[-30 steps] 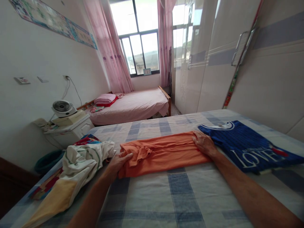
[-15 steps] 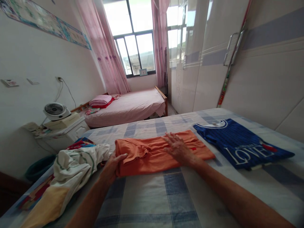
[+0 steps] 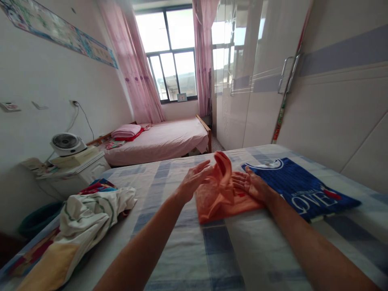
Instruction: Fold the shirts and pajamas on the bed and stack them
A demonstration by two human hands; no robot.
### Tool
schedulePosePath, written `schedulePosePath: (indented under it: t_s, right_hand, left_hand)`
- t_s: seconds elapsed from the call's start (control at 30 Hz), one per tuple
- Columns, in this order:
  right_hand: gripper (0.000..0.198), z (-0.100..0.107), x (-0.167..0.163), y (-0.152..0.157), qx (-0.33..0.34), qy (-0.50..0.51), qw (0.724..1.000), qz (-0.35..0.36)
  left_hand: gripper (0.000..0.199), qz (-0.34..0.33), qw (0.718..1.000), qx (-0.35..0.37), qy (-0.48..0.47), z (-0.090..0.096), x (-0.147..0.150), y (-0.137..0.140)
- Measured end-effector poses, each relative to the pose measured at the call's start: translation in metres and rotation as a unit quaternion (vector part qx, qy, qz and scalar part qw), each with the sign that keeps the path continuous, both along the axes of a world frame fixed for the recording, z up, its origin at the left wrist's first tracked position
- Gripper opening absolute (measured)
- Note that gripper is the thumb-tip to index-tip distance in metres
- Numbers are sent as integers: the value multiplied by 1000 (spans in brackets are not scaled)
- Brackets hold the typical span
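Note:
An orange garment lies half folded on the checked bed sheet, its left end standing up in a raised flap. My left hand is lifted just left of that flap, fingers stretched out and touching it. My right hand rests with spread fingers on the garment's right part. Just right of it lies a flat blue shirt with white lettering.
A loose heap of white, yellow and patterned clothes sits at the bed's left edge. A white bedside cabinet with a small fan stands by the left wall. Beyond are a pink bed and wardrobe doors on the right.
My left hand has swung the orange garment's left end up and over to the right. My right hand slid back to the right end. The garment now covers about half its earlier length.

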State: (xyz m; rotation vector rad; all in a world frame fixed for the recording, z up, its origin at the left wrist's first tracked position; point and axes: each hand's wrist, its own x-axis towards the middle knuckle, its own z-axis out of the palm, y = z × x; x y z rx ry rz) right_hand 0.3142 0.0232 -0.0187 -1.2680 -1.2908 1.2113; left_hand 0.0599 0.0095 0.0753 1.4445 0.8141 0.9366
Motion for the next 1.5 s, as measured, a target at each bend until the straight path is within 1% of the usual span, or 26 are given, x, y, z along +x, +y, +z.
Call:
schedulePosePath:
  t_s: [0.1,0.17,0.23,0.33,0.43,0.5,0.57,0.63,0.67,0.7,0.73,0.8,0.83,0.87,0.9,0.93,1.0,1.07,1.1,1.17,1.23,1.3,1.33,1.4,1.5]
  right_hand:
    - [66,-5,5,0,7,-2,1000,19]
    - [57,-7,2,0,23,-14,999,20]
    - [47,-7,-2,0,40,-35,998,23]
    - [41,-7,-6,-1,60,-83,995,15]
    - [46,-5,-4,1,69,-154,984,-51]
    - [53,1,-1,1,73,-209,968,-121]
    - [58,12,-2,-1,82,-252,946,-187]
    - [58,23,-15,-8,131,-317,913,-223]
    - [56,27,-26,-13,172,-356,892,-219]
    - [54,29,-39,-18,218,-399,869,-197]
    - [52,28,-54,-23,265,-442,843,-156]
    - [47,18,-79,-31,335,-507,794,-26]
    - [44,10,-87,-33,356,-530,769,40]
    - [42,1,-90,-33,363,-551,746,91]
    - [40,-7,-88,-31,355,-571,732,115]
    - [41,-14,-82,-28,329,-591,728,110]
    - [47,-24,-61,-19,244,-625,740,44]
    - [53,-27,-39,-10,175,-638,749,-20]
    - [54,-28,-31,-7,158,-640,751,-35]
    - [55,-28,-21,-4,153,-641,751,-40]
    - [54,-28,-20,-4,151,-641,751,-42]
    - [54,-30,-22,-5,150,-641,752,-44]
    - [54,-31,-23,-5,149,-640,752,-45]
    - [54,-33,-23,-4,149,-639,753,-48]
    - [54,-35,-22,-3,154,-637,753,-53]
  left_hand:
    - [52,72,990,44,115,-27,2,3]
    - [47,107,970,92,197,-48,-6,3]
    - [42,128,941,168,263,-66,-13,0]
    - [45,112,895,267,338,-86,-17,-9]
    - [52,74,861,311,395,-98,-14,-20]
    - [56,52,844,322,425,-102,-11,-24]
    - [60,37,834,326,444,-104,-9,-27]
    - [63,35,827,327,456,-104,-8,-27]
    - [65,35,825,326,461,-104,-7,-27]
    - [66,34,822,325,466,-105,-7,-27]
    - [67,33,819,325,471,-105,-6,-26]
    - [67,38,815,325,478,-105,-5,-26]
    - [67,43,813,325,480,-106,-4,-27]
    - [66,48,812,326,482,-107,-4,-27]
    - [65,52,812,326,482,-107,-4,-27]
    - [65,54,813,325,481,-108,-4,-28]
    - [64,51,819,324,471,-109,-5,-28]
    - [61,55,833,326,444,-110,-6,-29]
    - [59,61,844,328,420,-110,-6,-28]
    - [52,98,871,320,358,-110,-7,-25]
    - [44,154,897,285,300,-110,-10,-19]
    - [42,185,912,247,271,-110,-17,-10]
    - [43,179,916,240,267,-109,-22,-6]
    - [51,128,915,258,282,-107,-34,0]
    - [62,48,887,308,340,-101,-51,4]
